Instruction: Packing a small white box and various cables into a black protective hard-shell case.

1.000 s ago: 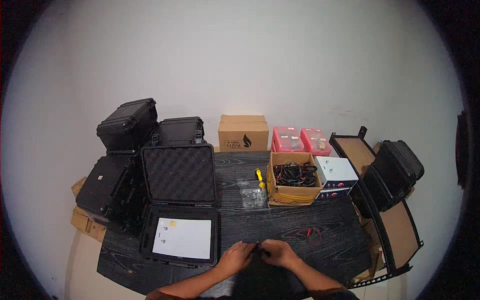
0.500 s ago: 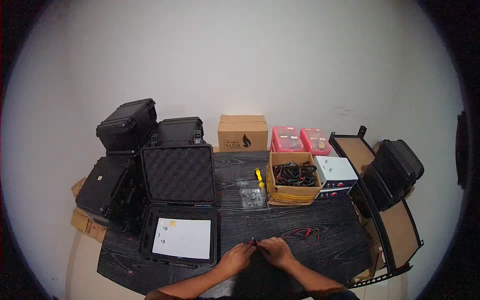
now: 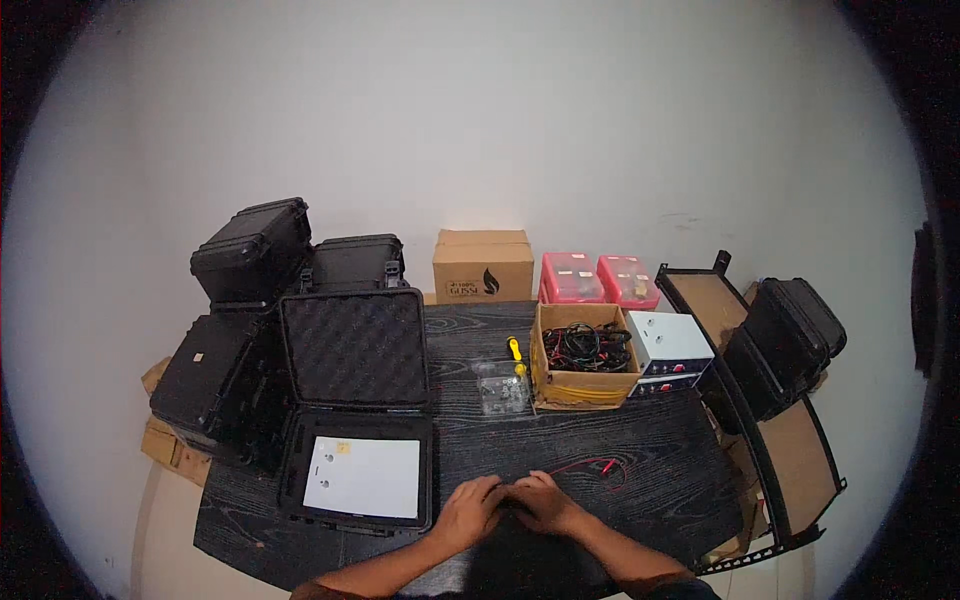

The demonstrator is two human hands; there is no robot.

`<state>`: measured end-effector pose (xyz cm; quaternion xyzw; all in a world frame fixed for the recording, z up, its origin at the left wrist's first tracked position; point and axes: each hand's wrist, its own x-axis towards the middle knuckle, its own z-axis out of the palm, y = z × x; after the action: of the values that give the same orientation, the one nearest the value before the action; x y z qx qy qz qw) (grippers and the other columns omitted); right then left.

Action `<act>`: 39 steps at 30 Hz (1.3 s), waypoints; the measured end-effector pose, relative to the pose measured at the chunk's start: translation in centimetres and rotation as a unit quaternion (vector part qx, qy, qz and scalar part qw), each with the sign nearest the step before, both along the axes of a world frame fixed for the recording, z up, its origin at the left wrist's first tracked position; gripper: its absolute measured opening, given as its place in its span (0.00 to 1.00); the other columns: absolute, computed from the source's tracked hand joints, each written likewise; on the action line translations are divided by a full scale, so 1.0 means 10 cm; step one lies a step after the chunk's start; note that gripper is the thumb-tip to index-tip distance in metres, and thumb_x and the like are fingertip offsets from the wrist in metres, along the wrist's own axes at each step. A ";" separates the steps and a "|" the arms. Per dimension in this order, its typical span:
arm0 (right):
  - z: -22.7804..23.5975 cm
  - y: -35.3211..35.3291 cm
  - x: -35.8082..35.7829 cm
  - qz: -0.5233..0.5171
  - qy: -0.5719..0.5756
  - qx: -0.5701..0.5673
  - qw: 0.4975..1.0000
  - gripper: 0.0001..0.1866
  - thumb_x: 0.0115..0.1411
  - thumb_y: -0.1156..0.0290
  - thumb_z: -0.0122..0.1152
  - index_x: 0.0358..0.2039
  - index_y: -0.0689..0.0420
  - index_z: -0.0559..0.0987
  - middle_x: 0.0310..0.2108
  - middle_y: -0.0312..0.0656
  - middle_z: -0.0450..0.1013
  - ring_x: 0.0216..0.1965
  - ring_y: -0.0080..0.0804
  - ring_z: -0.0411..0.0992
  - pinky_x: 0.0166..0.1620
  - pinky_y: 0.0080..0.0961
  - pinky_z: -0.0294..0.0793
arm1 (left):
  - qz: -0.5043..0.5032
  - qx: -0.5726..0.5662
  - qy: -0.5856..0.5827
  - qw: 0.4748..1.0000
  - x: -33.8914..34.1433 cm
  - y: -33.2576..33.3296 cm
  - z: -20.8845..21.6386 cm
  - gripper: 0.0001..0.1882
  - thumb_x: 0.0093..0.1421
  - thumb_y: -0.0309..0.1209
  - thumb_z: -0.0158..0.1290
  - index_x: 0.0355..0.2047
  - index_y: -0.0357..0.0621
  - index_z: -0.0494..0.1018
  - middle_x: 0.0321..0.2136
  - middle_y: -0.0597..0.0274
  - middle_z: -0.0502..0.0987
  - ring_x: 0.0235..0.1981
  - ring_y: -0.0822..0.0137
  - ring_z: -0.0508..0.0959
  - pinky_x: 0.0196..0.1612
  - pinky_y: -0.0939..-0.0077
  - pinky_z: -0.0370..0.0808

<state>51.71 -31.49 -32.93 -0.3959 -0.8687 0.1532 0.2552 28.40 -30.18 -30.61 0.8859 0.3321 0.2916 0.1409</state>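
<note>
My left hand (image 3: 470,513) and my right hand (image 3: 545,503) meet over the near middle of the black wood-grain table (image 3: 490,440). Both are closed, fingertips pressed together around the end of a thin red cable. The fingers cover most of that end. From my right hand the red cable (image 3: 578,463) curves off to the right and loops on the tabletop, with a bright red plug or clip (image 3: 608,467) lying on it. Left of my hands, an open black hard case (image 3: 432,470) with foam in its lid holds a white panel (image 3: 370,475).
A carton of tangled cables (image 3: 585,391) stands beyond my hands, beside stacked white instrument boxes (image 3: 668,338). Left of it lie a yellow-handled screwdriver (image 3: 515,348) and a clear parts box (image 3: 503,394). Black cases (image 3: 250,250) pile up left; a metal-framed rack (image 3: 735,400) stands right.
My hands have drawn closer together and turned, hiding the red and dark piece that showed between the fingertips. The red cable's loop has shifted on the table.
</note>
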 end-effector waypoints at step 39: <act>0.18 -0.01 0.08 -0.053 -0.043 -0.016 0.998 0.21 0.60 0.60 0.69 0.55 0.44 0.81 0.51 0.31 0.79 0.55 0.37 0.73 0.67 0.51 0.57 | 0.046 0.010 0.155 0.987 0.06 0.00 -0.11 0.29 0.61 0.41 0.60 0.60 0.44 0.72 0.41 0.57 0.71 0.48 0.55 0.74 0.62 0.28 0.64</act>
<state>52.56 -31.59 -31.11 -0.4517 -0.8542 0.1362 0.2186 28.95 -30.19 -31.76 0.9056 0.3874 0.1598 0.0650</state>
